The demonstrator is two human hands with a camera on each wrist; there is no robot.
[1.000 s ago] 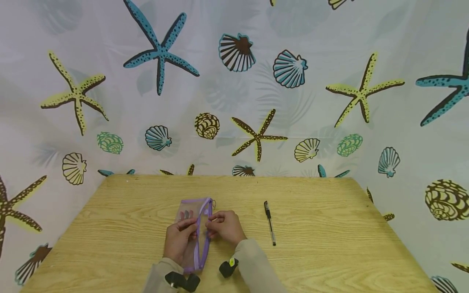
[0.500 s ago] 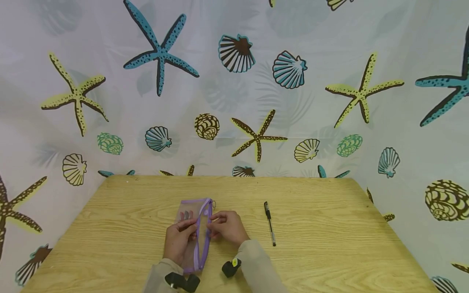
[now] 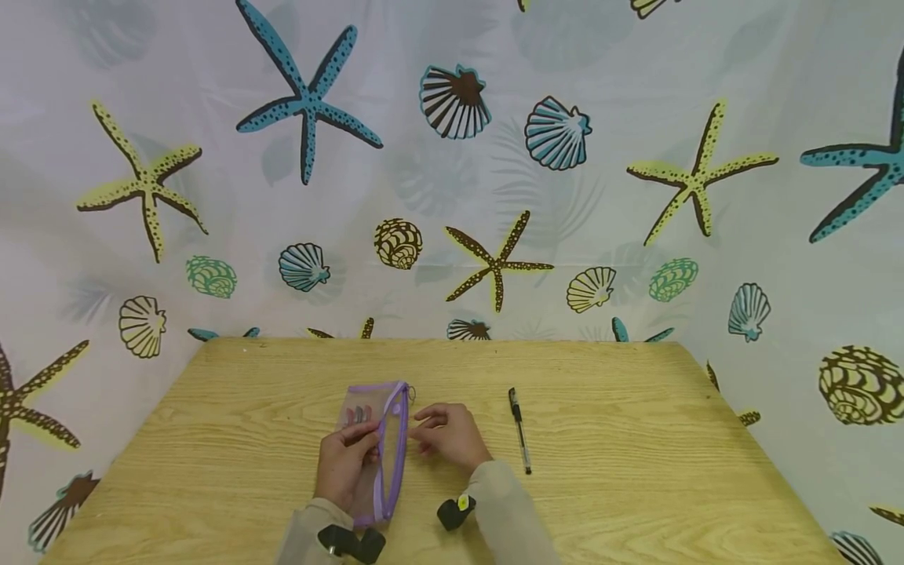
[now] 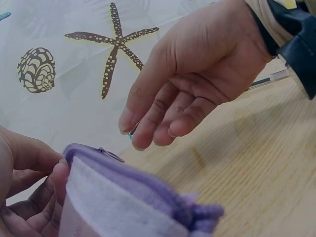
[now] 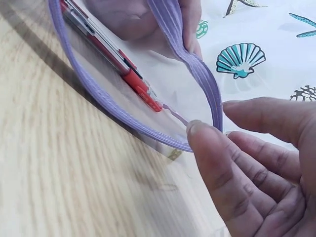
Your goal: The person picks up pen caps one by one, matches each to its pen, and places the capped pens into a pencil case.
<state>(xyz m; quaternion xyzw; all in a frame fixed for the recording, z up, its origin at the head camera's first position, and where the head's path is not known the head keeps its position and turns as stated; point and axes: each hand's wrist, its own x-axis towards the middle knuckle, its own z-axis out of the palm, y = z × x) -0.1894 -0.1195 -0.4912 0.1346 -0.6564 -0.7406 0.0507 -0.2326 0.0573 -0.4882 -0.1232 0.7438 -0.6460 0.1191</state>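
Observation:
A see-through mesh pencil pouch (image 3: 367, 490) with purple zipper edging lies on the table, its mouth gaping. My left hand (image 3: 344, 463) pinches one edge of that mouth between thumb and fingers. Just right of the pouch is my right hand (image 3: 452, 437), its fingers loosely bent and apart from the zipper edge. In the left wrist view the same right hand (image 4: 197, 74) hovers above the pouch (image 4: 118, 197), with no held thing clearly visible. Inside the pouch, a red pen (image 5: 140, 89) and other pens show in the right wrist view.
To the right of the hands a black-capped clear pen (image 3: 520, 431) lies on the wooden table (image 3: 636, 439). A zipper pull ring (image 3: 413, 393) sticks out at the pouch's far corner. A curtain (image 3: 452, 180) printed with starfish and shells surrounds the table.
My right hand has drawn away from the pouch's zipper edge, a little to the right, and its fingers have come off it. The left hand and the pouch have barely moved.

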